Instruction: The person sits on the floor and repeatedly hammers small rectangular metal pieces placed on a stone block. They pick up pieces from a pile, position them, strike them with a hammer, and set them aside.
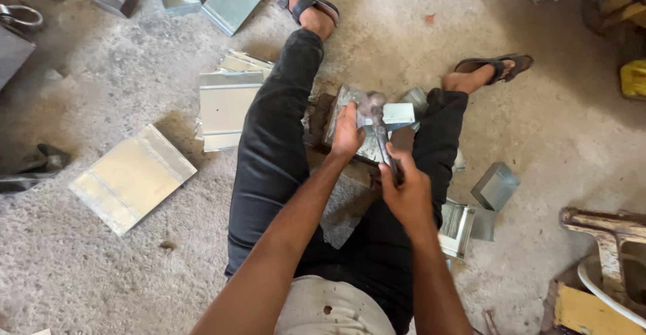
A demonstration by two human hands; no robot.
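Right hand (406, 188): closed in a full grip around the handle of the hammer (378, 127). The forearm enters from the lower edge of the view and runs up and slightly left; the wrist is straight. The handle leaves the top of the fist and ends in a hammer head just beyond the knuckles, blurred, so its exact shape cannot be told.

Left hand (348, 133): just left of the hammer head and farther out than the right hand. The forearm runs diagonally from the lower left, extended and nearly straight. The fingers are curled over the near left edge of the sheet-metal piece (397, 114), pressing on it. Whether the thumb is under the metal cannot be told.

Sheet-metal piece: folded, grey, directly beyond the right hand and under the hammer head, between the person's spread legs in black trousers (269, 153). It appears to sit on a dark block (321, 121) showing at the left hand's outer side.

Right of the right hand, near the thigh: a small open metal box (457, 227), and beside it a folded metal box form (496, 185).

Left of the left hand, past the leg: a stack of flat folded sheets (225, 109). Farther left, well apart, a single sheet with bent edges (131, 177) lies on the concrete floor (101, 92).

Beyond both hands: sandalled feet (306, 2), and further metal boxes (229, 2) along the top edge.
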